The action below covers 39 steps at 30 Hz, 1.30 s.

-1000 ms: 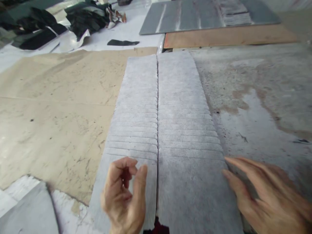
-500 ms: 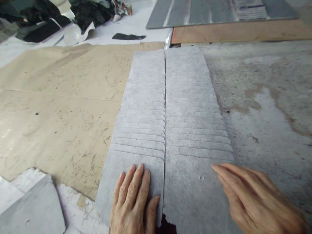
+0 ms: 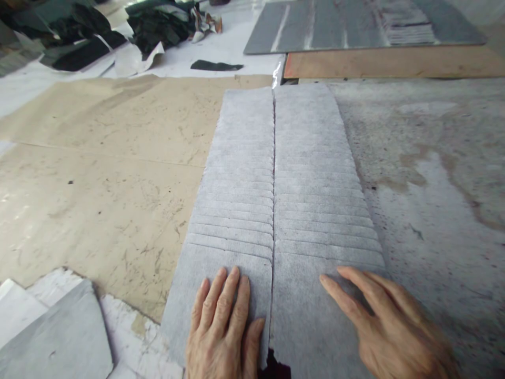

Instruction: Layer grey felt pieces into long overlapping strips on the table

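Note:
Two side-by-side rows of overlapping grey felt-like sheets run away from me, split by a narrow dark gap. On the near end of the left row my left hand lies flat, fingers stretched out. My right hand is over the near right part of the right row, thumb and fingers apart, with nothing held. Whether its fingertips touch the sheet cannot be told. A ragged dark maroon piece shows at the bottom between the rows, partly cut off by the frame.
Brown paper covers the table on the left. A grey sheet lies at lower left. Dark scraps are heaped at the back left, near a dark strip. A grey board rests on a wooden plank at the back right.
My right hand has moved left over the sheet, and its thumb and fingers have spread apart. My left hand stays flat on the left row. The whole view has shifted slightly.

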{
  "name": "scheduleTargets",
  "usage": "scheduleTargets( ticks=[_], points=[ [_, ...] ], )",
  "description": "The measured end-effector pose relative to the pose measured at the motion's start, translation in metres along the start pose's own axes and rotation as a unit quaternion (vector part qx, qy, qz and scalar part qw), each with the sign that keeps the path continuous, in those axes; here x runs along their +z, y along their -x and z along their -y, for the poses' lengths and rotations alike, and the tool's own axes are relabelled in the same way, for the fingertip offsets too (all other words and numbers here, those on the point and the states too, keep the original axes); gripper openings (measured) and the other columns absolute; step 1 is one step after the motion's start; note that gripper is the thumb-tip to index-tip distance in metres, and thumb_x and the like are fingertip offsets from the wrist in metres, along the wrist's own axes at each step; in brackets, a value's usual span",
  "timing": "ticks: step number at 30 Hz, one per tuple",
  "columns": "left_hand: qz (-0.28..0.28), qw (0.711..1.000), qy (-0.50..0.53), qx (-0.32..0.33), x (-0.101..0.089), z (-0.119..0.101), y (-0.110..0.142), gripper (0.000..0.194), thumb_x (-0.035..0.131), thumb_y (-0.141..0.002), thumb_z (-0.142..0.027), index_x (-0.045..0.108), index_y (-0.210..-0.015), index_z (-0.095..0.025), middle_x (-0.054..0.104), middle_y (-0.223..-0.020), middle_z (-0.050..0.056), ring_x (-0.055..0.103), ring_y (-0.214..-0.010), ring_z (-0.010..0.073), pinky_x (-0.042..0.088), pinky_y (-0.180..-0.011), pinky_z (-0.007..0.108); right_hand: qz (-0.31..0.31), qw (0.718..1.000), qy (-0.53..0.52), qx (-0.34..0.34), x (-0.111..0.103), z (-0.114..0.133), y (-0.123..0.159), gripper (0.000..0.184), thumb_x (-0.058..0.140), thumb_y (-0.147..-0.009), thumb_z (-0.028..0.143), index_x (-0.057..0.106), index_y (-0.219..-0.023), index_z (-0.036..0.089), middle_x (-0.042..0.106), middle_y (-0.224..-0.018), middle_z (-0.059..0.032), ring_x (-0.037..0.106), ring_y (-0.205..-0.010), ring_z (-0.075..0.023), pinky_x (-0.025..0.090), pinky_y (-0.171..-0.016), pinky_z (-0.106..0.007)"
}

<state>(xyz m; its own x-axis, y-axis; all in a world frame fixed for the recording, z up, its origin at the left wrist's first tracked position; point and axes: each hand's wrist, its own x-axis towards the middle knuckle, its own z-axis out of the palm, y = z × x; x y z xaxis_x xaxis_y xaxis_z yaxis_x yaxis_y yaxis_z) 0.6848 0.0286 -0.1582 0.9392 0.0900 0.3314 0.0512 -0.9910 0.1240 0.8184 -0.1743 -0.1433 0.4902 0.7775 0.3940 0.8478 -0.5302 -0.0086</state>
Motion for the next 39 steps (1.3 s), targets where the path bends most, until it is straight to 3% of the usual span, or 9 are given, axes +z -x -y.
scheduleTargets(
  ticks=[12, 17, 22, 28, 31, 35, 39],
  points=[
    [0.011, 0.999, -0.028, 0.019, -0.004, 0.003, -0.002, 0.046, 0.054, -0.080, -0.026, 0.049, -0.123, -0.009, 0.050, -0.130, 0.011, 0.038, -0.125, 0.0283, 0.036, -0.098, 0.045, 0.030, 0.999, 0.016, -0.009, 0.001, -0.005, 0.008, 0.043, 0.035, -0.081, 0.001, 0.060, -0.112, 0.017, 0.060, -0.112, -0.0059, 0.054, -0.098, -0.0203, 0.044, -0.084, -0.034],
    [0.009, 0.999, -0.032, 0.011, -0.003, 0.003, -0.001, 0.047, 0.054, -0.081, -0.029, 0.050, -0.123, -0.012, 0.050, -0.131, 0.010, 0.040, -0.124, 0.0280, 0.035, -0.099, 0.044, 0.015, 1.000, -0.013, -0.021, -0.006, -0.003, 0.005, 0.038, 0.038, -0.082, 0.003, 0.060, -0.110, 0.014, 0.064, -0.107, -0.0039, 0.055, -0.099, -0.0194, 0.044, -0.085, -0.034],
    [0.004, 1.000, -0.022, -0.013, 0.000, 0.002, 0.001, 0.047, 0.053, -0.082, -0.032, 0.049, -0.125, -0.015, 0.048, -0.134, 0.007, 0.040, -0.125, 0.0263, 0.033, -0.101, 0.042, -0.049, 0.990, -0.135, 0.007, -0.010, 0.016, -0.024, 0.024, 0.042, -0.084, 0.006, 0.062, -0.096, 0.013, 0.067, -0.091, -0.0051, 0.059, -0.087, -0.0158, 0.048, -0.077, -0.029],
    [0.010, 0.999, -0.030, -0.015, -0.001, 0.000, 0.001, 0.046, 0.053, -0.082, -0.032, 0.050, -0.125, -0.016, 0.049, -0.133, 0.006, 0.041, -0.124, 0.0256, 0.035, -0.099, 0.042, -0.034, 0.973, -0.224, 0.045, 0.009, 0.038, -0.075, 0.018, 0.044, -0.085, 0.013, 0.057, -0.097, 0.014, 0.064, -0.089, -0.0070, 0.059, -0.083, -0.0173, 0.051, -0.072, -0.031],
    [0.000, 0.999, -0.036, -0.025, 0.000, 0.001, 0.000, 0.044, 0.052, -0.083, -0.032, 0.050, -0.125, -0.017, 0.050, -0.132, 0.005, 0.041, -0.124, 0.0250, 0.033, -0.101, 0.042, -0.003, 0.975, -0.215, 0.048, 0.025, 0.041, -0.095, 0.020, 0.051, -0.079, 0.012, 0.056, -0.098, 0.014, 0.063, -0.089, -0.0075, 0.058, -0.084, -0.0204, 0.050, -0.071, -0.034],
    [-0.007, 0.999, -0.045, -0.017, 0.004, 0.001, -0.001, 0.044, 0.053, -0.083, -0.033, 0.051, -0.124, -0.017, 0.053, -0.129, 0.004, 0.044, -0.121, 0.0240, 0.034, -0.099, 0.039, 0.067, 0.970, -0.229, 0.051, 0.038, 0.038, -0.112, 0.014, 0.061, -0.071, 0.011, 0.055, -0.082, 0.017, 0.060, -0.078, -0.0031, 0.056, -0.075, -0.0182, 0.046, -0.063, -0.030],
    [-0.094, 0.993, 0.003, -0.076, 0.014, -0.006, -0.003, 0.036, 0.044, -0.088, -0.035, 0.057, -0.116, -0.016, 0.059, -0.120, 0.005, 0.048, -0.116, 0.0239, 0.033, -0.099, 0.042, 0.120, 0.959, -0.251, 0.053, 0.041, 0.035, -0.124, 0.014, 0.065, -0.070, 0.015, 0.052, -0.069, 0.019, 0.055, -0.070, 0.0012, 0.053, -0.067, -0.0140, 0.041, -0.058, -0.026]
  ],
)
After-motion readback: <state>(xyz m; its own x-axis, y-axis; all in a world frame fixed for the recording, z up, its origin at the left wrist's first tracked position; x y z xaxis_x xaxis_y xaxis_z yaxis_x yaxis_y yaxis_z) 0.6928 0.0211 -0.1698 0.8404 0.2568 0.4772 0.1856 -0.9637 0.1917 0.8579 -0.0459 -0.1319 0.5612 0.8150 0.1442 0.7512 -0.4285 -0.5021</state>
